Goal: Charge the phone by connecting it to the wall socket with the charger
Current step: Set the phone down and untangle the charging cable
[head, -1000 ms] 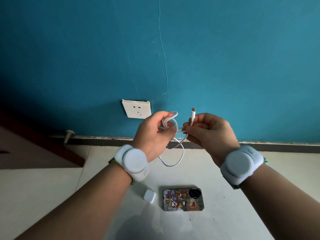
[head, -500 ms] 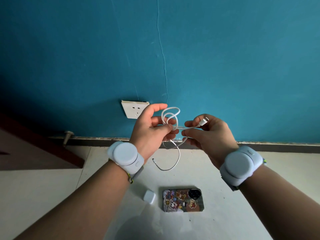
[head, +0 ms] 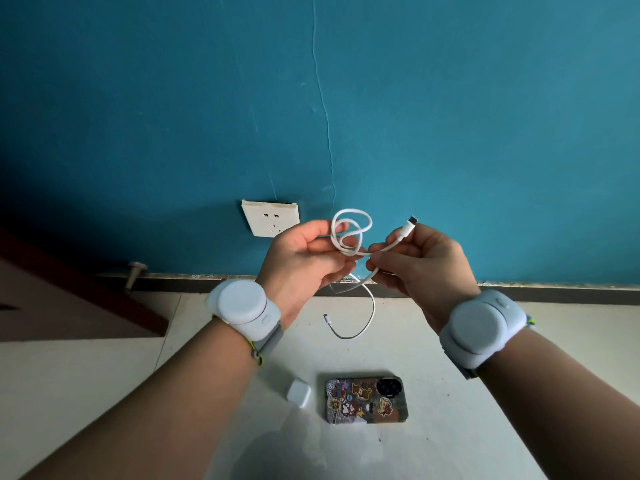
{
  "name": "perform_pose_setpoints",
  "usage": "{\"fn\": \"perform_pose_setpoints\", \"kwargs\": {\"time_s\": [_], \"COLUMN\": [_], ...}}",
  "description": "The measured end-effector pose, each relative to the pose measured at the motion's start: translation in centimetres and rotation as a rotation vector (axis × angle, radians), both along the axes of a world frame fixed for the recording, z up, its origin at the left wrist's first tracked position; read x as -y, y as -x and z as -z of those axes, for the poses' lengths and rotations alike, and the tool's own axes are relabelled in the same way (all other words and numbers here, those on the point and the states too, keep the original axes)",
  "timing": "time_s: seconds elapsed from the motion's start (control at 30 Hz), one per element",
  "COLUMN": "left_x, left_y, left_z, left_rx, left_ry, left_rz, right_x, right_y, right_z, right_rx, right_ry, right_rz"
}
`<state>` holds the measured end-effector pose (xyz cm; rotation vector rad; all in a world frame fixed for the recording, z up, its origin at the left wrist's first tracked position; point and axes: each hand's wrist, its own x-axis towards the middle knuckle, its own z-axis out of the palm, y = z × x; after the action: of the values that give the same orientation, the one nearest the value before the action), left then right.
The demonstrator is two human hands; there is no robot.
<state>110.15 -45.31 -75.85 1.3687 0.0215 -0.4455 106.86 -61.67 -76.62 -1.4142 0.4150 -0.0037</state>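
Both hands' grip, left and right, pinches the looped white cable.

Pale tiled floor meeting a dark skirting at the wall. Lying directly on it: a phone, back upward in a sticker-covered case, and, just beside its left end but apart from it, a small white charger block.

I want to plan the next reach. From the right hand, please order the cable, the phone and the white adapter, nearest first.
1. Cable: pinched in the right hand itself.
2. Phone: on the floor, below the hand.
3. Adapter: on the floor, left of the phone, farthest.
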Motion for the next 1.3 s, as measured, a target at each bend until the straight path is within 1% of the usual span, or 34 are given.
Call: {"fn": "perform_pose_setpoints", "kwargs": {"time_s": [0.2,0.47,0.67,0.97,1.03,1.1,1.2,1.3], "left_x": [0.3,0.3,0.3,0.0,0.0,-0.1,0.1,0.2], "left_y": [0.3,0.6,0.5,0.4,0.4,0.5,0.7,0.8], "left_z": [0.1,0.2,0.3,0.4,0.3,0.3,0.6,0.9], "left_rx": [0.004,0.025,0.017,-0.031,-0.032,-0.024,0.022,0.084], "left_ry": [-0.030,-0.103,-0.121,-0.245,-0.267,-0.302,-0.373,-0.433], "left_rz": [-0.023,0.052,0.004,0.007,0.023,0.058,0.122,0.177], "right_x": [-0.1,-0.3,-0.4,-0.2,-0.2,-0.1,-0.4,-0.7], "right_y": [0.2,0.5,0.6,0.5,0.8,1.1,1.5,1.6], "right_z": [0.0,-0.1,-0.2,0.1,-0.1,-0.2,-0.4,-0.5], "right_rx": [-0.010,0.000,-0.004,-0.090,-0.065,0.004,0.171,0.223], "right_ry": [0.079,0.223,0.233,0.530,0.656,0.744,0.840,0.885], "right_rz": [-0.022,-0.053,-0.064,-0.037,-0.089,-0.152,-0.258,-0.316]}}
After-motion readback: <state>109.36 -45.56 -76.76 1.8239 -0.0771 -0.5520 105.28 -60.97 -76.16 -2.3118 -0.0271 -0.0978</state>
